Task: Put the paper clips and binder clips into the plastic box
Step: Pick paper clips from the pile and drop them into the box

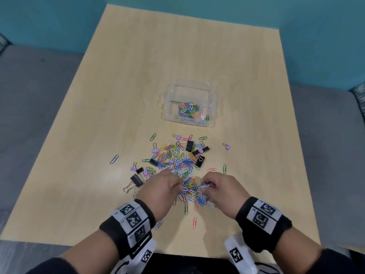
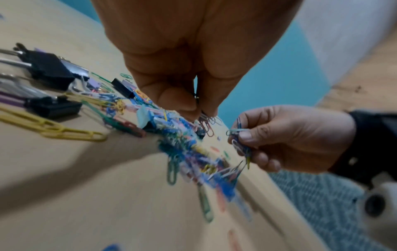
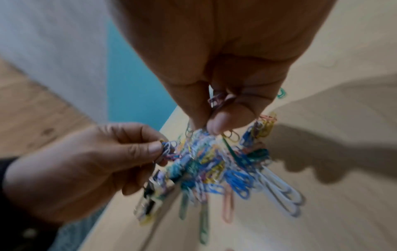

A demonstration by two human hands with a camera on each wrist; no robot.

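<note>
A heap of coloured paper clips (image 1: 177, 165) with black and purple binder clips (image 1: 198, 157) lies mid-table. Beyond it stands the clear plastic box (image 1: 212, 107), holding several paper clips. My left hand (image 1: 167, 183) (image 2: 199, 112) (image 3: 150, 147) pinches a few paper clips at the heap's near left edge. My right hand (image 1: 214, 183) (image 3: 206, 125) (image 2: 240, 141) pinches a small bunch of paper clips at the near right edge. Both hands sit low over the heap, a short gap between them.
Stray clips lie around the heap: a blue one (image 1: 114, 159) to the left, a purple binder clip (image 1: 227, 146) to the right, a red one (image 1: 194, 222) near me. A large black binder clip (image 1: 136, 180) sits just left of my left hand. The wooden table (image 1: 197, 56) stretches beyond the box.
</note>
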